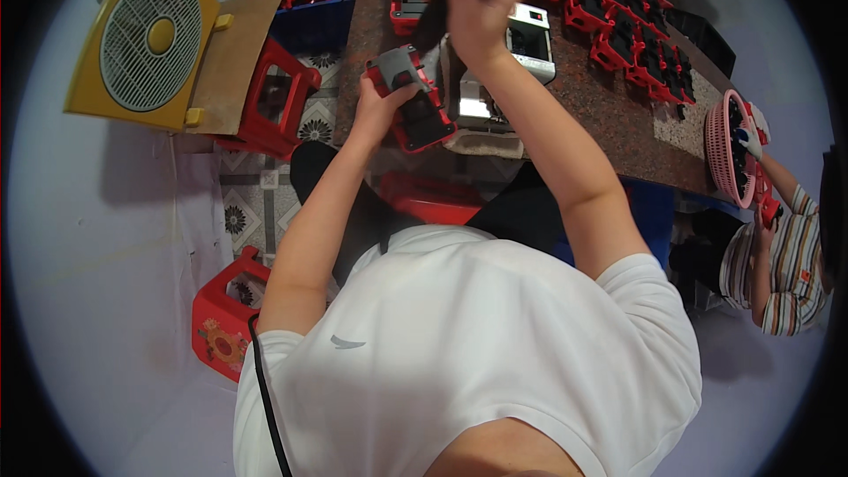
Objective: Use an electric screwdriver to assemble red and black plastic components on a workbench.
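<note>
Reading clock about view centre. Clamped in left hand (382,109), just left of 12 o'clock: red-and-black housing (422,122), tilted, with grey piece (396,66) at its upper end, by the near edge of table (579,110). Cannot tell whether resting on the surface or held above it. Blurred between 12 and 1 o'clock: right hand (478,19), beyond the housing, with black item (433,25) running from between thumb and fingers toward 7 o'clock. Cannot tell how tightly closed on it, nor whether touching the housing. Hands apart from each other. Judged as step in hand: steadying the housing with the left while handling the black item with the right. To do well: brace the housing firmly, best flat against the table, so as not to let it twist under load. Grip by the side, leaving the grey piece uncovered. Check the grey piece for even seating before any pressing. Bring the black item in square and slow, easing off at first resistance. Lift clear of white machine (543,46) at 1 o'clock rather than dragging across. Avoid knocking single unit (406,2) at 12 o'clock or rows of units (629,46) between 1 and 2. Note also fan (159,35) at 10, pink basket (717,159) toward 3 o'clock.
</note>
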Demonstrator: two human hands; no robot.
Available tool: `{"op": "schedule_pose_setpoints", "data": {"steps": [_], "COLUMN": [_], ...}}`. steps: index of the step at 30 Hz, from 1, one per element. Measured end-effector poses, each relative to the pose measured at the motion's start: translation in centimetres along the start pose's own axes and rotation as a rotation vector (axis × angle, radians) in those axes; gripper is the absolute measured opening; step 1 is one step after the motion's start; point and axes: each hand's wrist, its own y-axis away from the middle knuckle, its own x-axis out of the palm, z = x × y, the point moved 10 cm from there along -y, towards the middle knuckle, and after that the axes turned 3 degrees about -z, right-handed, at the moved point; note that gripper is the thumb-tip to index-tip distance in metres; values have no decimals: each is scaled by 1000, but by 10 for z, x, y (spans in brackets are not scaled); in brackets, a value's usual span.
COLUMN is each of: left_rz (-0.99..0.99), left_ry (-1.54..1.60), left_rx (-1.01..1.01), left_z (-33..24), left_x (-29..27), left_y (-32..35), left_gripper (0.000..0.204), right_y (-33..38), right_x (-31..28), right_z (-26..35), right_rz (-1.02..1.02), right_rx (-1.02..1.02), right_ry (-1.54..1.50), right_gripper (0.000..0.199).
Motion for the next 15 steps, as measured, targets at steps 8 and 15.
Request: {"op": "schedule_pose_setpoints", "data": {"steps": [8,15], "left_rz": [22,11], "left_ry": [73,62], "left_rx": [-87,-89], "left_z": [-11,-17], "left_x": [6,8], "left_y": [9,13], "left_gripper": [64,61], "right_y": [47,71], "right_x": [-77,-92], "right_z": [43,41], "right_rz": [160,91], "right_rx": [91,122], "right_ry": [354,246], "right_gripper": [43,44]}}
